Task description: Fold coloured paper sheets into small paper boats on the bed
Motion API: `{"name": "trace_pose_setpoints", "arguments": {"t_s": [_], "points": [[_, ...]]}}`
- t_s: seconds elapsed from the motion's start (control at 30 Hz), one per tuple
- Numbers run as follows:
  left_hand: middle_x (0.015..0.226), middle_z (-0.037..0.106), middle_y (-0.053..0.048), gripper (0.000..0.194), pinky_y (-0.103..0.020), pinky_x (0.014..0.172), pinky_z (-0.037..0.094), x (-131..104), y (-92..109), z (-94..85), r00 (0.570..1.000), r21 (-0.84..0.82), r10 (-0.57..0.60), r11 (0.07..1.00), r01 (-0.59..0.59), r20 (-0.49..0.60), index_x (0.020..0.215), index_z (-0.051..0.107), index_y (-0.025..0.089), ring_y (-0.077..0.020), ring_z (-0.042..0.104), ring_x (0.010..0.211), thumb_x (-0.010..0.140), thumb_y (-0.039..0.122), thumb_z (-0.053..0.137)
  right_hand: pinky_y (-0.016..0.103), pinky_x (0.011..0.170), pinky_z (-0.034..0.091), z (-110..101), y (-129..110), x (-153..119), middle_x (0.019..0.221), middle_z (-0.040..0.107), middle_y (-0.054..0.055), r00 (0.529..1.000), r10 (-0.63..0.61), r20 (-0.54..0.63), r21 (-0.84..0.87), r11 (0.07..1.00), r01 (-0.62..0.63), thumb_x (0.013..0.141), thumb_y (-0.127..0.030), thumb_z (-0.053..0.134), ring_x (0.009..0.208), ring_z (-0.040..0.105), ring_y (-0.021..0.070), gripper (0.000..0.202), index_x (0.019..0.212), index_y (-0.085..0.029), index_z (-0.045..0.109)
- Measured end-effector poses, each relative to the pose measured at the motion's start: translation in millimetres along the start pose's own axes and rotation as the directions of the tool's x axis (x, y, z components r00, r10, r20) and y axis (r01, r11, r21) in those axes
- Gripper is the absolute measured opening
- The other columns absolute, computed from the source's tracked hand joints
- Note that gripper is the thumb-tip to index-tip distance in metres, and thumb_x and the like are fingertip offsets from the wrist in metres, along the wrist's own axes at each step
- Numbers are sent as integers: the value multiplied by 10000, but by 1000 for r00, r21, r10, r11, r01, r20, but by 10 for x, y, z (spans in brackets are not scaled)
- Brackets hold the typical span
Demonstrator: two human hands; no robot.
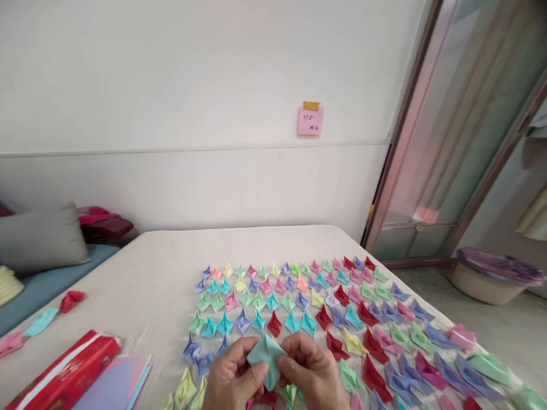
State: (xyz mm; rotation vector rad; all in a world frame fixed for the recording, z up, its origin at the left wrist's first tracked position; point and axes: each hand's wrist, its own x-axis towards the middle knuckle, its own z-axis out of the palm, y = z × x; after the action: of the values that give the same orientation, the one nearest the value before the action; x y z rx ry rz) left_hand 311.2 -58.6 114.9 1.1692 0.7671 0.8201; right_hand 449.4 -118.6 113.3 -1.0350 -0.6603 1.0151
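Between both hands is a pale teal sheet of origami paper (pixel 267 357), folded into a diamond shape with a crease down its middle. My left hand (pixel 239 373) pinches its left side, thumb lying across the front. On the right edge, the thumb and fingers of my right hand (pixel 310 370) are closed as well. Rows of small folded paper boats (pixel 274 323) in many colours spread over the table beneath and beyond the hands. Some of them are hidden behind my hands.
A stack of coloured paper (pixel 117 384) lies at the left beside a red packet (pixel 68 370). Farther left are several folded papers, one of them red (pixel 72 300). A pink note (pixel 310 121) is taped to the wall. A lined bin (pixel 491 276) stands on the floor at right.
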Motion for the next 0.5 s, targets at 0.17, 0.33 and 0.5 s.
{"name": "trace_pose_setpoints", "arguments": {"t_s": [0.17,0.33,0.5], "points": [[576,646,-2,380,-221,518,410,37,-104,2,998,48,32,998,-30,-47,877,749,129,-135,511,526,620,402,818,191,423,412,36,7,-21,422,603,-53,1000,14,-8,-23,1000,-15,592,-329,863,381,567,105,281,601,-162,637],[512,572,33,364,-201,473,351,18,-78,2,996,15,22,1000,-21,-83,787,774,139,-95,441,471,565,415,858,188,416,380,43,-15,-28,426,585,-56,998,49,43,67,996,-51,586,-351,866,373,521,88,270,611,-164,673],[377,523,49,459,-200,415,286,-28,-74,7,995,-27,-14,1000,11,-103,814,807,178,-77,398,370,537,541,852,198,422,307,36,-67,-48,416,521,-62,999,18,39,48,999,-20,595,-334,860,379,417,70,233,587,-174,691]]}}
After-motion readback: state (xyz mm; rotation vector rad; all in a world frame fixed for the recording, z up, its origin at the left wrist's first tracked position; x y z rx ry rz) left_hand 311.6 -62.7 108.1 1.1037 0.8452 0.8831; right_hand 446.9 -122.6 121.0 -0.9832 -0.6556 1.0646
